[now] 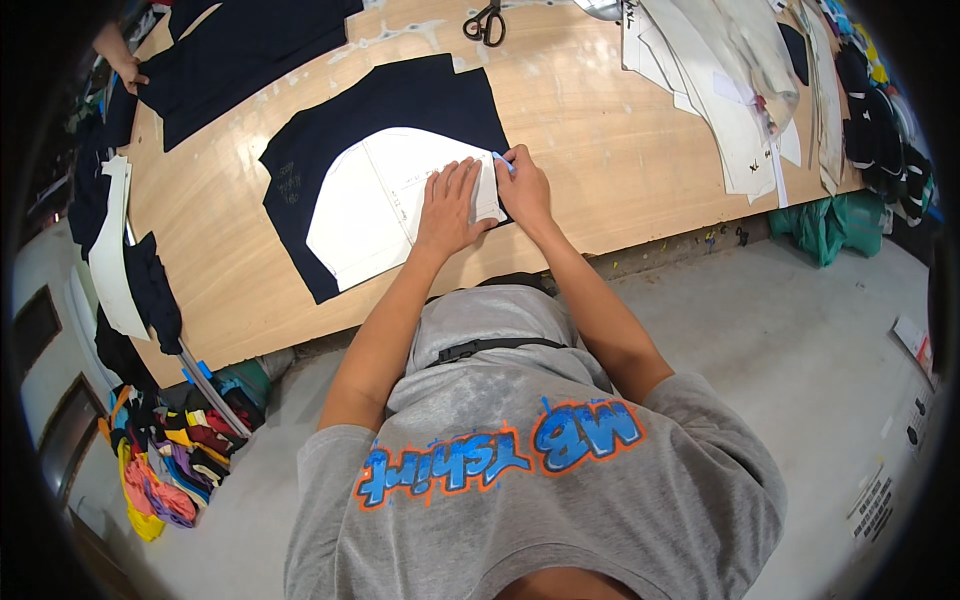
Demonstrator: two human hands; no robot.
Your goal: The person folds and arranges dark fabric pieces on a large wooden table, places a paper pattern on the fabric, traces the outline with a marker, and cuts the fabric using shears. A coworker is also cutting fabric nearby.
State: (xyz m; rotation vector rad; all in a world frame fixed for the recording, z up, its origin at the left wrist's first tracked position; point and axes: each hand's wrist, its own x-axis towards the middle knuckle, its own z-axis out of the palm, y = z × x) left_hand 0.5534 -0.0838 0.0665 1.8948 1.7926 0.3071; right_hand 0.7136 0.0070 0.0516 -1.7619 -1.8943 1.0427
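Observation:
A white paper sewing pattern point(350, 210) with a curved top edge lies on a piece of dark navy fabric point(420, 95) on the table. My left hand point(452, 210) rests flat on the right part of the pattern, fingers stretched out and pressing on the paper. Pinched in my right hand point(526, 190) is a slim blue pen point(502, 161). Its tip is at the upper right edge of the pattern, by the dark fabric. Light handwritten marks show on the fabric left of the pattern.
Black scissors point(485, 25) lie at the table's far edge. More dark fabric point(235, 70) lies far left, where another person's hand point(130, 75) touches it. White patterns point(700, 90) are stacked at the right. Colourful cloth scraps point(170, 470) pile on the floor at left.

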